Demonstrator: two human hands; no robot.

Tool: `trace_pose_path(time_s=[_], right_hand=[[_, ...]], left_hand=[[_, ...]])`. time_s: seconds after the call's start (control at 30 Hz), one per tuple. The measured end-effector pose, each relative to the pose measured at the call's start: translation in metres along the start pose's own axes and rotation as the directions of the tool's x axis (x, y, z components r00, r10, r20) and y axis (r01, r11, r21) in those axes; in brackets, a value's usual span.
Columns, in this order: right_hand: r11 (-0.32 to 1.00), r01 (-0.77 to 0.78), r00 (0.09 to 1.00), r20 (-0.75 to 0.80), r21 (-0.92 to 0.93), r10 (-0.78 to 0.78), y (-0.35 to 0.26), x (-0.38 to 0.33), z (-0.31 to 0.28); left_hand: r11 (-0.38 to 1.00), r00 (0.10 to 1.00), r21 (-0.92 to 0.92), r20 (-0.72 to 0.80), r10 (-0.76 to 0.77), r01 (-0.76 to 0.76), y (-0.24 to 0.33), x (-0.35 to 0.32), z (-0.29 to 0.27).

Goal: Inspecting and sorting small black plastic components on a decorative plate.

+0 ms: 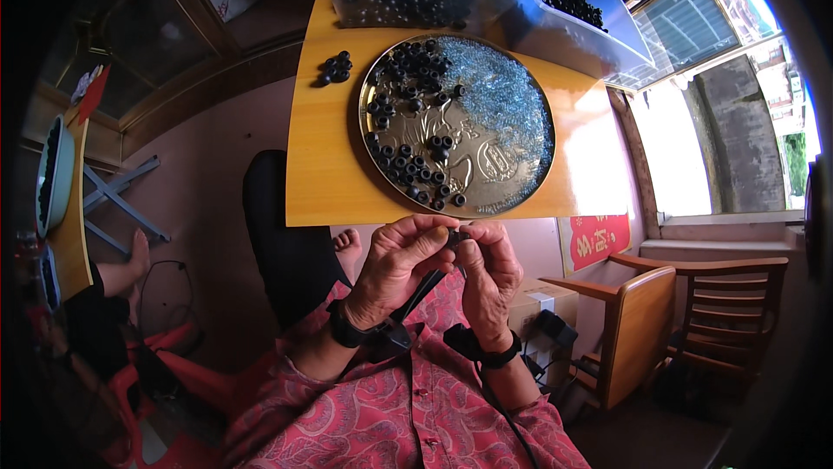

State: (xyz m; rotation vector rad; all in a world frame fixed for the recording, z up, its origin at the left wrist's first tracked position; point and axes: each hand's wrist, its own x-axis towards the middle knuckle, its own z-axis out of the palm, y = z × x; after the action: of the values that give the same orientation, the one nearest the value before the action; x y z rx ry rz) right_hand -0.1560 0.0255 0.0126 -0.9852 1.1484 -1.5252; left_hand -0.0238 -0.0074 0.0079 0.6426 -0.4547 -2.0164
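Observation:
Just off the near edge of the wooden table (317, 157), my left hand (395, 261) and my right hand (490, 282) meet fingertip to fingertip. Both are closed in a pinch around one small black part (453, 238), mostly covered by the fingers. Beyond them lies a round metal tray (442, 126) with a raised pattern. Small black round parts with holes (408, 165) are scattered over its left and near side. A heap of tiny clear bluish pieces (503, 96) covers its right and far side.
Two clear plastic bins, one at the back (347, 9) and one at the back right (599, 44), hold more black parts. A small black cluster (336, 68) sits left of the tray. Wooden chair (642, 339) at right; another person's leg (126, 274) and a teal basin (59, 170) at left.

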Motion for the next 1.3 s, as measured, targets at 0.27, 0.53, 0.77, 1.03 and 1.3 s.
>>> trace_pose_path(time_s=[0.27,0.53,0.77,1.03,1.3], right_hand=[[0.943,0.148,0.989,0.025,-0.297,-0.147,0.002,-0.001,-0.001],[0.827,0.256,0.964,0.065,-0.501,-0.259,-0.001,0.000,-0.001],[0.698,0.365,0.925,0.156,-0.616,-0.346,-0.009,0.002,0.002],[0.680,0.371,0.925,0.184,-0.633,-0.333,-0.009,0.000,0.003],[0.555,0.442,0.893,0.291,-0.705,-0.343,-0.011,0.002,0.003]], left_hand=[[1.000,0.999,0.025,-0.035,-0.007,0.008,-0.004,-0.001,-0.001],[1.000,0.999,0.026,-0.032,0.006,-0.005,-0.006,-0.001,0.000],[0.998,0.998,0.056,-0.052,0.023,-0.020,-0.006,-0.002,0.000],[0.988,0.998,0.142,-0.005,0.057,-0.056,-0.005,-0.002,-0.005],[0.868,0.978,0.474,-0.058,0.201,-0.150,-0.003,-0.005,-0.007]])
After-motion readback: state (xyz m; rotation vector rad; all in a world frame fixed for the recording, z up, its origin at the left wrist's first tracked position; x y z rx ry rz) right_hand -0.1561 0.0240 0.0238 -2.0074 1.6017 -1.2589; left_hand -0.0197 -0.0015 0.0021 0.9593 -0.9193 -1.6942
